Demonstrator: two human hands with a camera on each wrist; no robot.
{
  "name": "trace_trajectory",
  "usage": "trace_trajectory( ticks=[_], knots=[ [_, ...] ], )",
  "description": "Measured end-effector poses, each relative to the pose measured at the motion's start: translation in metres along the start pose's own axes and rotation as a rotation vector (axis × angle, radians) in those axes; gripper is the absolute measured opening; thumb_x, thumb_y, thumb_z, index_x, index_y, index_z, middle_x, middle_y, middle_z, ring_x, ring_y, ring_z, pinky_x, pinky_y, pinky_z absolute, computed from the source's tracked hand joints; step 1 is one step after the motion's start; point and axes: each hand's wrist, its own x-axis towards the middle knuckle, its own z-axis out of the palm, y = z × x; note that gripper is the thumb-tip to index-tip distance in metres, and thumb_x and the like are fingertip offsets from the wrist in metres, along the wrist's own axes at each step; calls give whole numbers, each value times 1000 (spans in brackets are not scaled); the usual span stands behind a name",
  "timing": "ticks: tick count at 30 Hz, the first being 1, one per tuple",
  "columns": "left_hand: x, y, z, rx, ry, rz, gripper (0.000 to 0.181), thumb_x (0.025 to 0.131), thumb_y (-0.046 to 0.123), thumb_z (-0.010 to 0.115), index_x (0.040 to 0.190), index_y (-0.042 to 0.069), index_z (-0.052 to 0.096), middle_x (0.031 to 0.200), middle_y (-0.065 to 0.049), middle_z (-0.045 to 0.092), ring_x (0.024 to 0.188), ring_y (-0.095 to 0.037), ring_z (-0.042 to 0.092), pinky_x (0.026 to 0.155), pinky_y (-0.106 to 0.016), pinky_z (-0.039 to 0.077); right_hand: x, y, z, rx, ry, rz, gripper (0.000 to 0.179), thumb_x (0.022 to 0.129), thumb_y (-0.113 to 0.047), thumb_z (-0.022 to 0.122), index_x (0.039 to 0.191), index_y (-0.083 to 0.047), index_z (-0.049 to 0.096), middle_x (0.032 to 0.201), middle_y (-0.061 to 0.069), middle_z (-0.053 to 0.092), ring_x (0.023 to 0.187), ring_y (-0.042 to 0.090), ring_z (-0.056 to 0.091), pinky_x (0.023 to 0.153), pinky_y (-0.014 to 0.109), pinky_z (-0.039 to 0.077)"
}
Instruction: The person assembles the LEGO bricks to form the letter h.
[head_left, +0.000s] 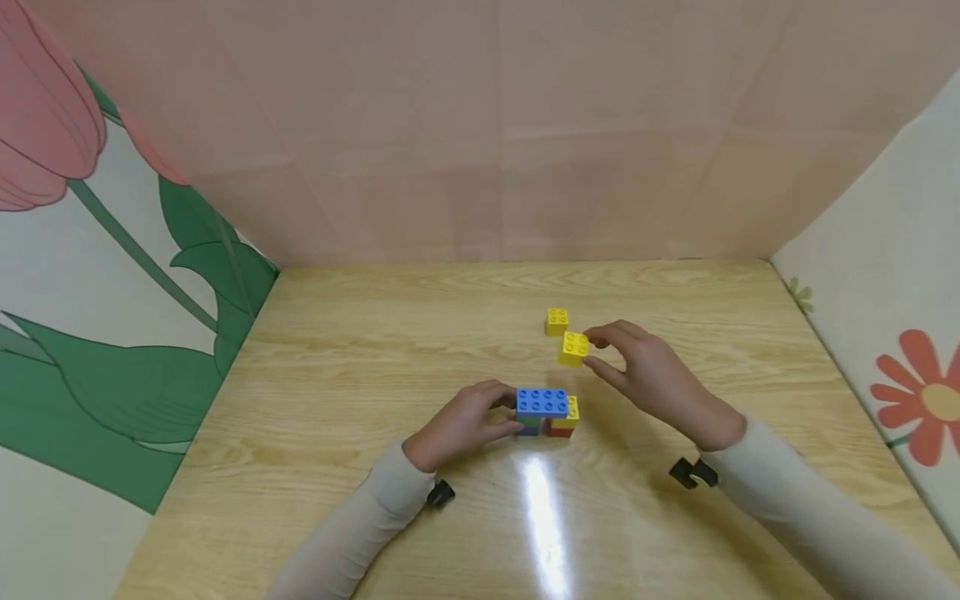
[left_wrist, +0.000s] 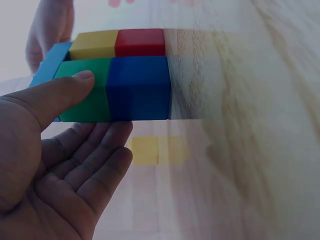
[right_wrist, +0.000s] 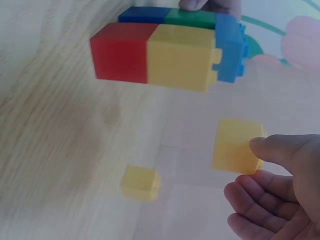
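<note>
A small brick build stands on the table. Its long blue brick (head_left: 542,403) bridges two stacks: a green brick (left_wrist: 85,106) over a dark blue brick (left_wrist: 139,89), and a yellow brick (right_wrist: 180,54) over a red brick (right_wrist: 121,52). Some studs of that yellow brick show beside the blue one. My left hand (head_left: 461,423) holds the build from the left, thumb on the green brick and fingers behind it. Above the table, past the build, my right hand (head_left: 660,375) pinches a loose yellow brick (head_left: 573,349) between thumb and fingers, studs up.
Another yellow brick (head_left: 557,322) sits on the wooden table (head_left: 360,333), just beyond the held one. A pink wall (head_left: 480,200) closes off the back, with flower-patterned panels at the left and right. Black wrist mounts (head_left: 693,473) stick out from both sleeves.
</note>
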Motion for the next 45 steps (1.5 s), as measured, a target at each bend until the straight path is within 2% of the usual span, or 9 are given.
trace_trajectory(
  ticks=[7, 16, 28, 38, 45],
  knots=[
    [0, 1, 1, -15, 0, -9, 38, 90, 32, 71, 122, 13, 62, 114, 6, 61, 107, -11, 61, 90, -25, 51, -4, -12, -7, -11, 4, -14, 35, 91, -27, 72, 117, -6, 64, 109, 8, 65, 93, 22, 64, 78, 44, 57],
    [0, 0, -1, -22, 5, 4, 37, 90, 30, 72, 121, 12, 62, 114, 5, 61, 106, -11, 61, 89, -23, 51, -7, -31, -11, 15, 35, -108, 35, 87, -22, 75, 116, -6, 64, 109, 5, 66, 95, 20, 64, 79, 40, 57],
    [0, 0, -1, -17, 9, 12, 37, 91, 32, 70, 121, 13, 61, 115, 6, 61, 109, -11, 60, 92, -27, 51, -10, -51, -13, 41, 65, -207, 40, 83, -19, 79, 117, -5, 64, 112, 6, 65, 98, 19, 65, 78, 37, 58],
    [0, -1, -1, -30, 6, 46, 37, 91, 30, 69, 122, 13, 61, 114, 6, 61, 109, -12, 60, 93, -27, 50, -11, -54, -6, 67, 3, -180, 39, 85, -20, 78, 119, -9, 64, 110, 2, 64, 97, 17, 64, 78, 34, 58],
    [0, -1, -1, -16, 6, 37, 38, 91, 31, 69, 124, 13, 61, 115, 7, 61, 109, -11, 60, 93, -27, 50, -11, -56, -2, 91, -16, -200, 37, 86, -21, 77, 119, -9, 64, 110, 0, 63, 96, 16, 64, 77, 31, 57]
  ],
)
